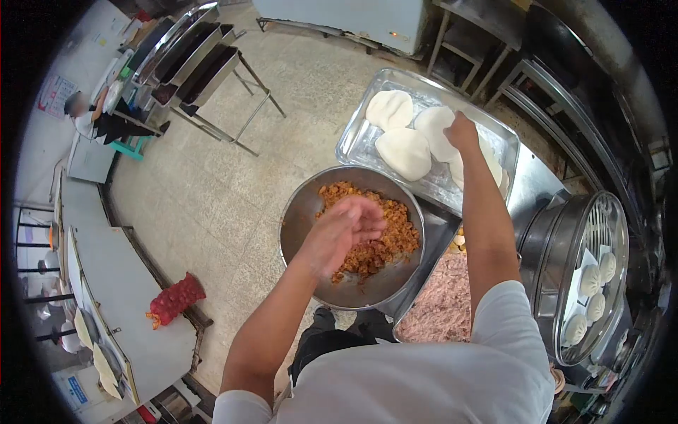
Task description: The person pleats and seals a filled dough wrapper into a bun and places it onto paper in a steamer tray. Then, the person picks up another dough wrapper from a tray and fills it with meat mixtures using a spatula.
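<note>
My left hand hovers over a large steel bowl of reddish-brown chopped filling. Its fingers are apart, and I see nothing in them. On a metal tray lie several flat rounds of white dough. My right hand reaches onto this tray, its fingers closed at the edge of one dough wrapper. Two other dough rounds, an upper one and a lower one, lie left of that hand. More rounds are partly hidden under my right forearm.
Pale pink minced meat fills a container beside the bowl. At right stands a round steamer with several pleated buns. A red net sack lies at lower left. Another person sits far left near a metal stand.
</note>
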Action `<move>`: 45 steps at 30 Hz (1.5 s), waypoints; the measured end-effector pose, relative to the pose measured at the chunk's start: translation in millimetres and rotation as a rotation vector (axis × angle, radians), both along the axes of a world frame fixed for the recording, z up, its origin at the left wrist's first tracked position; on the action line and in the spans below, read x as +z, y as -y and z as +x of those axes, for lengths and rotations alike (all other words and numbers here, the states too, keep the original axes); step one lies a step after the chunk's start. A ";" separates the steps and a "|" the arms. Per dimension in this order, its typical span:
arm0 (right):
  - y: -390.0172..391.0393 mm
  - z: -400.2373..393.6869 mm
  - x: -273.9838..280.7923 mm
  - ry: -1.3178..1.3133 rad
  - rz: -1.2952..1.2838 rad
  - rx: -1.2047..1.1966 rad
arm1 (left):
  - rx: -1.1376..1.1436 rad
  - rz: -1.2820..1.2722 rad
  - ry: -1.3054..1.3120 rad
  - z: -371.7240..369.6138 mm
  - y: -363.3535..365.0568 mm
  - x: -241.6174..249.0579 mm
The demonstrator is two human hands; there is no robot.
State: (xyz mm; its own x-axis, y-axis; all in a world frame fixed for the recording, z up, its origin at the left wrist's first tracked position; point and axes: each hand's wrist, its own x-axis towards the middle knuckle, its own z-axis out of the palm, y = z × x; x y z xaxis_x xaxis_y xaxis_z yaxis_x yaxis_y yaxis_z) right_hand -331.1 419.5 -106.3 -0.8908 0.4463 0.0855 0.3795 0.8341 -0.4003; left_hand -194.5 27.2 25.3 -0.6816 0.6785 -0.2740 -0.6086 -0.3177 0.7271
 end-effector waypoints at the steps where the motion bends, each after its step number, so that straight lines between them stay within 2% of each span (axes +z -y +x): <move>1: -1.3 0.9 0.9 0.071 0.071 -0.041 | -0.034 -0.015 0.008 -8.3 -12.6 -2.2; 2: -2.2 1.7 1.4 0.069 0.073 -0.046 | -0.039 -0.013 0.007 -18.5 -25.9 -4.6; 4: 18.4 5.7 25.4 0.023 -0.217 0.010 | -0.082 -0.023 0.003 -42.6 -55.4 -11.9; 5: 20.6 5.7 17.6 -0.128 -0.327 0.068 | -0.087 -0.023 0.006 -55.7 -72.3 -18.3; 6: 22.3 5.4 15.2 -0.129 -0.324 0.065 | -0.029 -0.045 0.008 -70.7 -90.0 -26.0; 8: 27.3 6.7 14.5 -0.119 -0.815 -0.043 | 0.027 -0.064 0.008 -94.9 -115.5 -38.4; 10: 34.8 19.9 16.7 -0.159 -0.710 -0.083 | 0.056 -0.191 0.003 -110.1 -134.8 -48.6; 13: 30.1 21.1 15.1 -0.015 -0.330 -0.093 | 0.036 -0.282 0.002 -120.2 -158.3 -61.7; 16: 34.0 17.6 14.7 -0.071 -0.179 -0.165 | 0.012 -0.327 0.023 -128.4 -172.2 -74.7; 18: 48.1 12.6 23.1 -0.169 -0.284 0.011 | 0.035 -0.334 0.061 -139.8 -177.2 -86.4; 20: 68.8 11.5 34.0 -0.056 -0.329 0.238 | 0.058 -0.338 0.108 -145.7 -180.0 -90.9; 22: 74.8 36.3 70.8 0.086 -0.675 0.411 | 0.197 -0.151 0.315 -150.6 -179.6 -90.1; 23: 65.0 34.0 61.1 0.087 -0.675 0.411 | 0.144 -0.197 0.283 -154.6 -180.5 -95.7; 25: 27.1 30.7 28.7 -0.215 -0.378 0.182 | 0.162 -0.217 0.280 -151.7 -186.6 -90.2; 26: 13.2 29.8 24.3 -0.211 -0.357 0.002 | 0.176 -0.237 0.274 -150.4 -190.3 -88.9; 29: -12.8 28.0 20.1 -0.074 -0.245 0.013 | 0.160 -0.200 0.300 -158.2 -199.8 -106.7; 31: -20.6 15.6 9.2 -0.001 -0.330 0.100 | 0.170 -0.201 0.307 -160.8 -203.1 -114.8; 35: -26.1 -14.5 -15.6 -0.015 -0.479 0.142 | 0.133 -0.268 0.169 -159.4 -202.9 -112.7; 38: -21.0 -32.0 -14.0 0.126 -0.332 0.211 | 0.096 -0.357 0.109 -160.7 -204.1 -101.9; 40: -14.7 -35.5 5.8 0.341 -0.177 0.237 | 0.067 -0.422 0.075 -162.7 -204.4 -101.1; 43: -14.4 -46.6 -4.6 0.289 -0.029 0.229 | 0.063 -0.401 0.055 -168.1 -202.9 -107.6; 44: -19.7 -52.3 -6.2 0.287 -0.029 0.233 | 0.063 -0.392 0.036 -171.5 -201.5 -112.8; 45: -20.2 -51.7 6.1 0.302 -0.168 0.221 | 0.061 -0.385 0.024 -172.3 -199.4 -120.0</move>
